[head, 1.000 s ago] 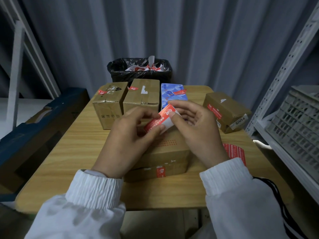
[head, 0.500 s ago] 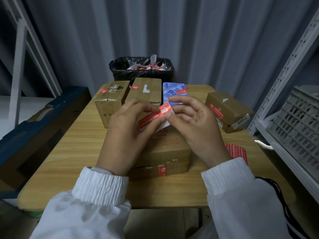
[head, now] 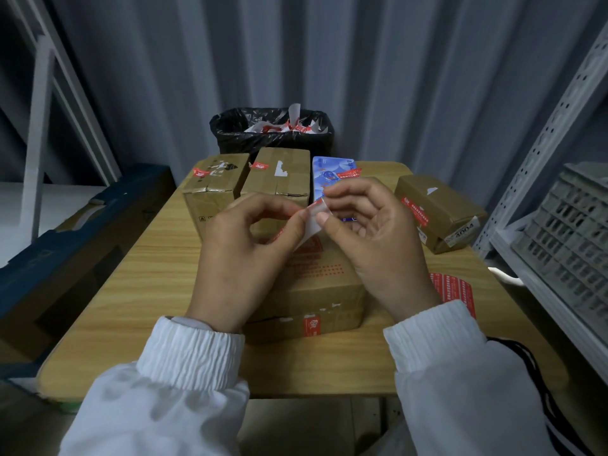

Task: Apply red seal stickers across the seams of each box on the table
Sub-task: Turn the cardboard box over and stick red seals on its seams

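Observation:
Both hands hover over a flat cardboard box (head: 316, 291) at the table's middle. My left hand (head: 250, 251) pinches a red seal sticker (head: 279, 234), mostly hidden behind its fingers. My right hand (head: 371, 238) pinches the white backing paper (head: 312, 222) beside it. Behind stand two upright cardboard boxes (head: 214, 192) (head: 279, 174) with red stickers on top, and a blue box (head: 332, 172) with a red sticker. A brown box (head: 437, 212) with a red sticker lies at the right. A sheet of red stickers (head: 455, 289) lies by my right wrist.
A bin with a black bag (head: 273, 130) holding paper scraps stands behind the wooden table (head: 148, 284). A grey metal shelf with a plastic crate (head: 566, 238) is at the right. A dark blue crate (head: 65, 245) sits at the left.
The sticker has come away from its backing: my left hand drew the red strip down and left, and my right hand now holds the bare white paper. The view dipped slightly.

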